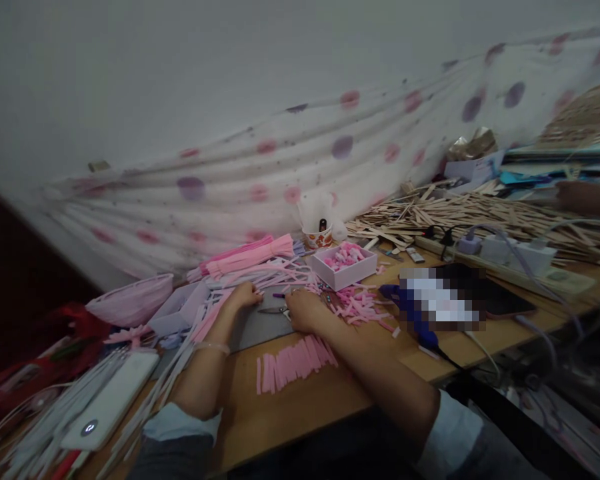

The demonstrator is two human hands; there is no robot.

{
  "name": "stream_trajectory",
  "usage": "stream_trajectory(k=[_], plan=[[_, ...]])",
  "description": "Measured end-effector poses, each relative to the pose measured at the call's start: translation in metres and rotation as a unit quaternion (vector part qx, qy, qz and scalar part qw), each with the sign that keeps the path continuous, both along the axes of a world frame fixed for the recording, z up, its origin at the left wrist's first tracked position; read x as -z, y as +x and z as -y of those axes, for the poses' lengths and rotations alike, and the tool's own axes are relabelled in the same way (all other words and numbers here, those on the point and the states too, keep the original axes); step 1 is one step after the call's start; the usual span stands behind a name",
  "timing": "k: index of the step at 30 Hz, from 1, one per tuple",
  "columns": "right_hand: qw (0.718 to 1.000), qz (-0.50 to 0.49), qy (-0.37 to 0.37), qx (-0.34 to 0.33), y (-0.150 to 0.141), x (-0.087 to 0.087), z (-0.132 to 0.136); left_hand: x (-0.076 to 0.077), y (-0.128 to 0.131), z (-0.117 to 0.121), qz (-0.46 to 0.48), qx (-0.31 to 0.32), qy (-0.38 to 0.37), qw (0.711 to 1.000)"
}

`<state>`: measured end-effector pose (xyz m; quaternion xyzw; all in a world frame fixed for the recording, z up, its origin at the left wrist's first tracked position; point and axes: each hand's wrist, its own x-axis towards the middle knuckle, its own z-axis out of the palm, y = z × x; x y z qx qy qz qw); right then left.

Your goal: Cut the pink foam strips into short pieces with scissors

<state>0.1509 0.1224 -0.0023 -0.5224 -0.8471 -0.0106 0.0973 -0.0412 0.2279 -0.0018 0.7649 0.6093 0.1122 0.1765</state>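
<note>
My left hand (245,295) rests over the grey mat (257,327), its fingers curled together beside long pink and white fuzzy strips (215,313); what they pinch is too small to make out. My right hand (305,311) is closed around the handles of a pair of scissors (271,310), whose blades point left toward my left hand. A small purple-tipped item (279,295) lies just beyond the blades. In front of my hands, short pink cut pieces (295,365) lie in a row on the wooden table. More pink pieces (359,303) are scattered right of my right hand.
A white box (347,272) holds pink bits; behind it stands a patterned cup (320,237). At right are a blue glue gun (423,327), a dark tablet (505,293) and a power strip (565,277). A white power bank (113,400) lies left. Another person's hand (587,200) shows far right.
</note>
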Motion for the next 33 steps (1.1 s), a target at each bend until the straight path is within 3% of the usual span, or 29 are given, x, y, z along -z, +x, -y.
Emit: stream_trajectory(k=[5,7,8,12,17,20,26,33], plan=[[1.000,0.006,-0.001,0.006,-0.001,0.000,0.001,-0.026,0.026,0.016,0.071,0.035,-0.013,0.997],[1.000,0.003,-0.006,0.006,-0.001,0.001,0.000,-0.041,0.036,0.023,0.191,0.116,-0.093,0.970],[1.000,0.001,-0.004,0.005,-0.001,0.002,0.000,-0.049,0.040,0.026,0.235,0.119,-0.094,0.960],[1.000,0.004,0.012,-0.002,-0.001,0.003,0.000,-0.065,0.039,0.022,0.277,0.017,-0.003,0.961],[1.000,-0.003,0.001,0.013,-0.002,0.000,0.004,-0.052,0.028,-0.004,0.119,-0.122,0.154,0.973],[1.000,-0.001,0.005,0.019,-0.003,0.000,0.005,-0.043,0.029,-0.019,0.054,-0.175,0.179,0.967],[1.000,0.013,0.006,0.020,-0.003,-0.001,0.006,-0.033,0.047,-0.036,0.008,-0.194,0.170,0.966],[1.000,0.014,-0.011,0.021,-0.003,-0.004,0.007,-0.027,0.059,-0.039,-0.019,-0.171,0.197,0.965]])
